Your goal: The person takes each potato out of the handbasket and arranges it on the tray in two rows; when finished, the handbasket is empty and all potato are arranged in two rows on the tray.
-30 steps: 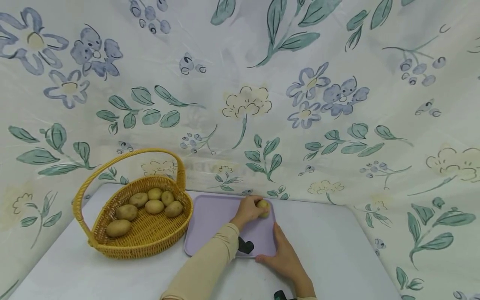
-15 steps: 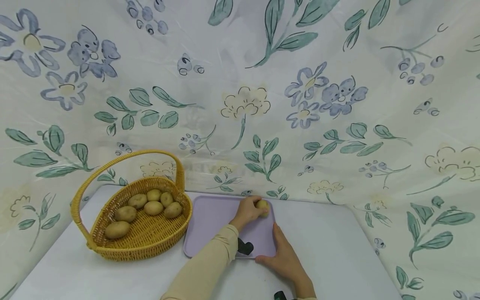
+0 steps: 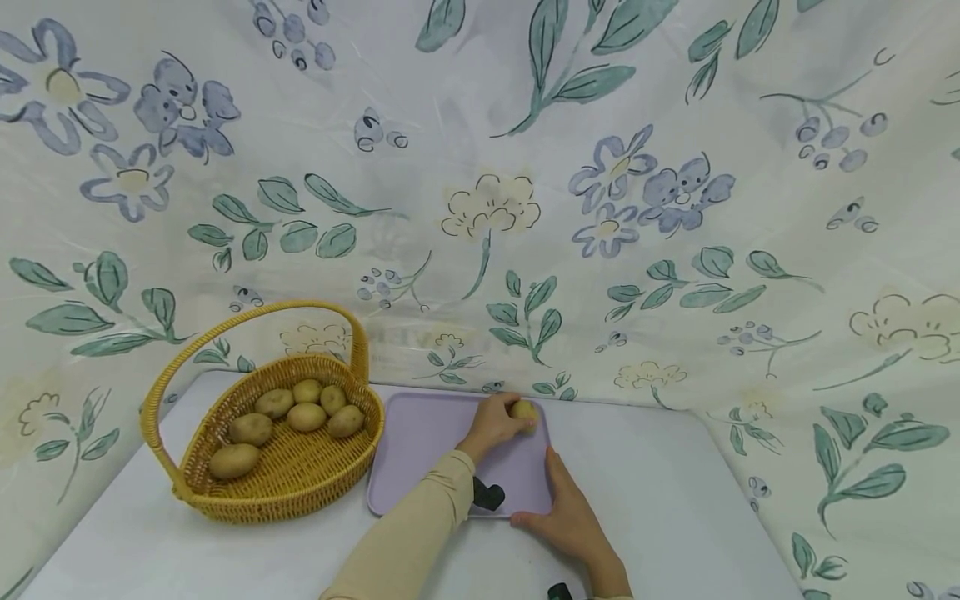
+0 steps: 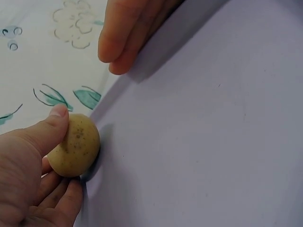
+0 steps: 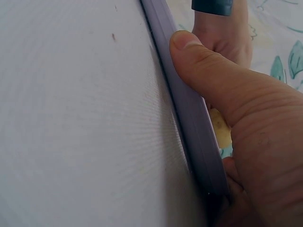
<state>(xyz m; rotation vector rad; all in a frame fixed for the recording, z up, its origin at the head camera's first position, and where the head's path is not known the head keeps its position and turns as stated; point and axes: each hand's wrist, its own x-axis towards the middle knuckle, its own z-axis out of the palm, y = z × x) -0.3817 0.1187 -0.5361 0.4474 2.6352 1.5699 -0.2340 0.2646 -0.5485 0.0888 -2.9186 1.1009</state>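
My left hand (image 3: pixel 495 423) holds a potato (image 3: pixel 527 413) at the far right corner of a pale purple tray (image 3: pixel 420 442). In the left wrist view its thumb lies on one side of the potato (image 4: pixel 78 144) and the fingers come round from below. My right hand (image 3: pixel 566 517) grips the tray's near right corner. Its thumb presses the near edge, plain in the right wrist view on the tray's rim (image 5: pixel 189 118), while the fingers lie along the right side. Left of the tray, several potatoes (image 3: pixel 252 427) sit in a yellow wicker basket (image 3: pixel 277 502).
The basket's tall arched handle (image 3: pixel 247 315) rises over its contents. Both stand on a white table (image 3: pixel 652 483). A floral cloth (image 3: pixel 480 275) hangs close behind the table's back edge. Black straps (image 3: pixel 489 495) show at both wrists.
Both hands, the potato and the tray keep almost the same places. Only a slight shift of the head view is visible.
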